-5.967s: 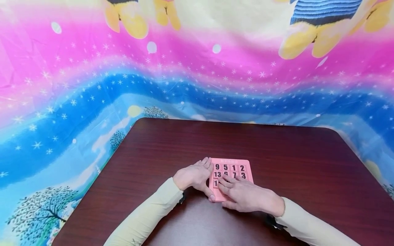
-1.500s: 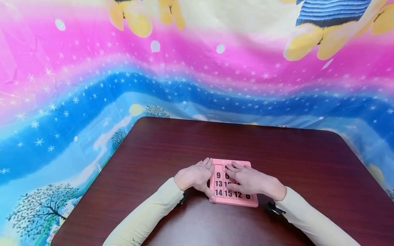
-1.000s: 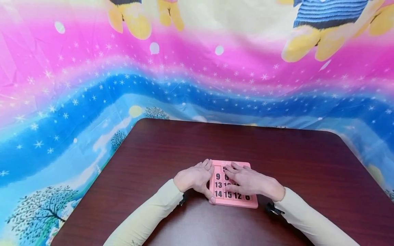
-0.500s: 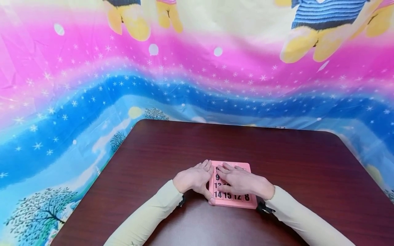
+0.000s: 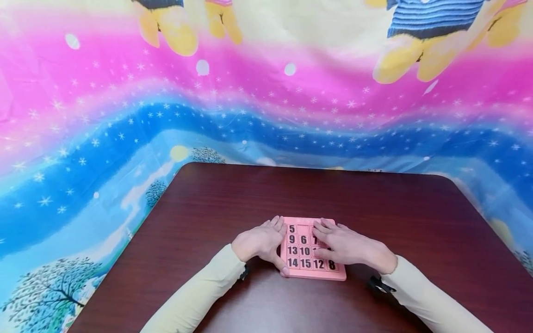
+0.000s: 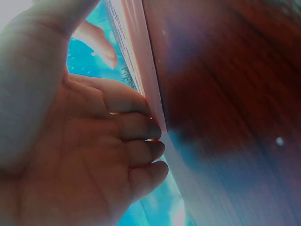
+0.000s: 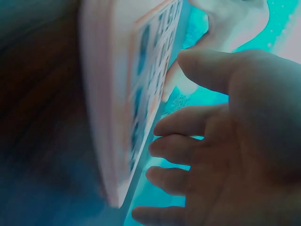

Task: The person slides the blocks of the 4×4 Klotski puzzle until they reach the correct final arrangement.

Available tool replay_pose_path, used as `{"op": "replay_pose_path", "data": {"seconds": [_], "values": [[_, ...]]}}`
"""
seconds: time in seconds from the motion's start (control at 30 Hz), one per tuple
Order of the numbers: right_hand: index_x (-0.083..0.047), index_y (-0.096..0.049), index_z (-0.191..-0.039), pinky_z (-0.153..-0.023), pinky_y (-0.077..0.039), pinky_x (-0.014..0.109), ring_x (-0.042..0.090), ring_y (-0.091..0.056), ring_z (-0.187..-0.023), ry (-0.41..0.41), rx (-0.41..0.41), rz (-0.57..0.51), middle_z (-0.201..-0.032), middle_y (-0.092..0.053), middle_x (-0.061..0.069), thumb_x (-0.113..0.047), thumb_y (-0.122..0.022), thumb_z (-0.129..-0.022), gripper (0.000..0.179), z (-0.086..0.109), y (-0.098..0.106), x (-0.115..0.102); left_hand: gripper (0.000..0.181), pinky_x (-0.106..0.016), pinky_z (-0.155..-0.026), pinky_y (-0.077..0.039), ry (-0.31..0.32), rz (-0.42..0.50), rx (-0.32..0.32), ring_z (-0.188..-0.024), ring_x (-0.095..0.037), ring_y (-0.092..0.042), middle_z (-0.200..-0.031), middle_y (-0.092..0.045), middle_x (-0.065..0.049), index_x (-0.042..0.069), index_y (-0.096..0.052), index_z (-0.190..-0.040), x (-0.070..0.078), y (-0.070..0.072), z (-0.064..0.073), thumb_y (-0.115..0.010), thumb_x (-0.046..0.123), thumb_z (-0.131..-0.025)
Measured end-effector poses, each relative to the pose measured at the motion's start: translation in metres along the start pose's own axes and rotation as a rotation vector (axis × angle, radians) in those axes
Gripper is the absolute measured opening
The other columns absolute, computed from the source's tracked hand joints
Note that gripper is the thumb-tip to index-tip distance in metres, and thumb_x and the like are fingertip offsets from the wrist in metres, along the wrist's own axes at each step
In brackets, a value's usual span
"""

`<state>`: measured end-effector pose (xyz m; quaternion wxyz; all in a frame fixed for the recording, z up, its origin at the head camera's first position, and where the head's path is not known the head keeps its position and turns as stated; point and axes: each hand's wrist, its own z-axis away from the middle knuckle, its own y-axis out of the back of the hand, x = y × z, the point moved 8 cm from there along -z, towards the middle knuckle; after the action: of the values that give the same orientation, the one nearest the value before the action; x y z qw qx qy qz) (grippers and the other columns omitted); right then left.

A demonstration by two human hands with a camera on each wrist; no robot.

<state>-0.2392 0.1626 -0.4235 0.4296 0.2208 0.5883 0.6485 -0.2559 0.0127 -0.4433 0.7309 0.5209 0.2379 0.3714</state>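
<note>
A pink number slide puzzle (image 5: 305,252) lies on the table, its black-numbered tiles facing up. Tile 5 sits in the top left corner, with a vacant cell right beside it; 9, 13 and 14 run down the left column. Along the puzzle's left edge rests my left hand (image 5: 258,241), fingers extended at the upper side and thumb at the lower corner. My right hand (image 5: 354,246) hovers over the right part with straight fingers, fingertips close at the upper tiles, hiding several of them. In the right wrist view the puzzle's thick side (image 7: 101,108) shows beside the spread fingers.
The dark brown wooden table (image 5: 233,199) has rounded corners and stretches out around the puzzle. Behind and beside it hangs a pink and blue cartoon backdrop cloth (image 5: 266,92). Both wrists carry small black devices, the right one (image 5: 381,285) plainly visible.
Tile 5 has slid left into the top left corner, and my right hand has then shifted back right. Over six seconds, 9 and 13 moved down a row. My left hand stays put.
</note>
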Motion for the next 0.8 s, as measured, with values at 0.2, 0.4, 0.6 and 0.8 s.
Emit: {"op": "replay_pose_path", "data": {"seconds": [0.2,0.4,0.6,0.8], "values": [[0.0,-0.041,-0.147,-0.116,-0.029,0.063,0.043,-0.022,-0.148,-0.005,0.004,-0.001,-0.157,-0.033,0.02,-0.042,-0.057,-0.097,0.068,0.0047,-0.004,0.008,0.126,-0.037,-0.127,-0.016,-0.003,0.0,0.004,-0.154,-0.028,-0.011,-0.164,-0.016,-0.018,0.001,-0.022,-0.155,-0.0016,0.0003,0.0024,-0.072,0.076,-0.066],[0.001,-0.043,-0.146,-0.117,-0.03,0.062,0.044,-0.023,-0.148,0.008,0.018,0.006,-0.156,-0.035,0.021,-0.042,-0.057,-0.096,0.067,0.0042,-0.0043,0.0076,0.126,-0.037,-0.127,-0.017,-0.002,0.001,0.009,-0.154,-0.028,-0.012,-0.164,-0.016,-0.018,0.001,-0.023,-0.155,-0.0015,0.0012,0.0025,-0.072,0.075,-0.066],[-0.001,-0.044,-0.146,-0.116,-0.031,0.062,0.042,-0.025,-0.148,0.007,0.022,0.022,-0.156,-0.037,0.018,-0.043,-0.058,-0.096,0.067,0.0016,-0.0046,0.0048,0.126,-0.036,-0.127,-0.016,-0.002,0.004,0.009,-0.154,-0.028,-0.012,-0.164,-0.016,-0.018,0.001,-0.023,-0.155,-0.0008,0.0012,0.0019,-0.073,0.075,-0.066],[-0.004,-0.043,-0.147,-0.117,-0.031,0.061,0.038,-0.025,-0.149,-0.016,0.001,0.024,-0.157,-0.036,0.016,-0.048,-0.057,-0.095,0.069,-0.0029,-0.0067,0.0014,0.127,-0.036,-0.127,-0.015,-0.001,0.011,0.001,-0.154,-0.028,-0.011,-0.164,-0.014,-0.017,0.001,-0.021,-0.156,-0.0005,-0.001,0.0005,-0.072,0.076,-0.066]]}}
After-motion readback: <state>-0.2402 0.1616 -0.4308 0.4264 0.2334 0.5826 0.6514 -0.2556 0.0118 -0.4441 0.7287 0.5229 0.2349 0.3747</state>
